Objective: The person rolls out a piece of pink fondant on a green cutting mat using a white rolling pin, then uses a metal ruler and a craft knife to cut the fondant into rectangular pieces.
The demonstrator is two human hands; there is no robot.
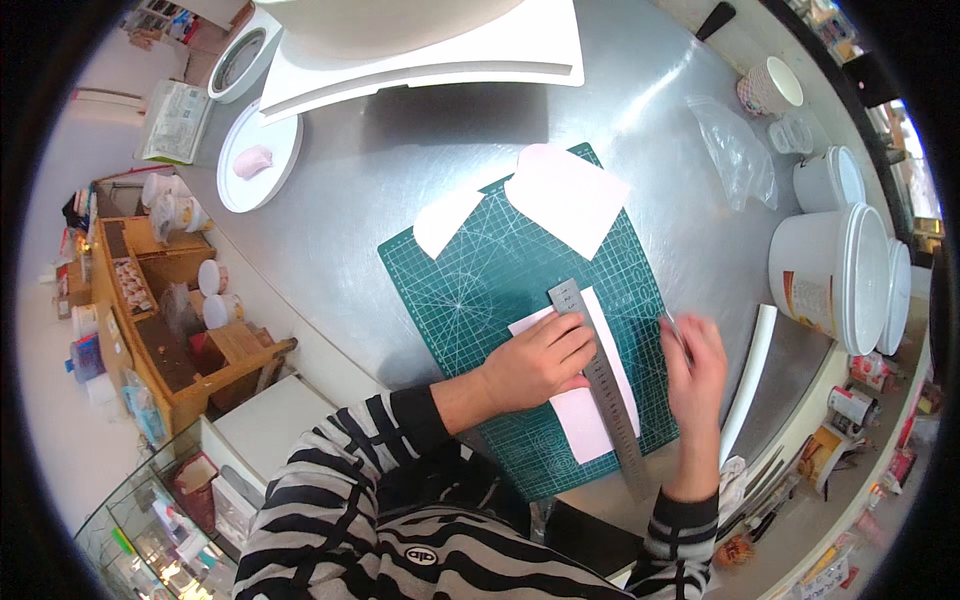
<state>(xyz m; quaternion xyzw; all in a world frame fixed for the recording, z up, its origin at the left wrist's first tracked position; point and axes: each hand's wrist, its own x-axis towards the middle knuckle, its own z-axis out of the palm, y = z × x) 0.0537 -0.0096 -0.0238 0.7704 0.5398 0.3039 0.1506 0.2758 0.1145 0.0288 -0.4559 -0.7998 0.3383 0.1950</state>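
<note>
One long grey ruler [606,400], finely marked, crosses pale pink sheeting [581,425].

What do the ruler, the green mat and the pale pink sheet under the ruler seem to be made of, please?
The ruler looks like metal, probably steel: grey with a dull sheen. The green mat seems matte plastic or rubber, flat with printed grid lines. Smooth, matte and straight-edged, the pale pink sheet could be fondant or thick paper.
</note>
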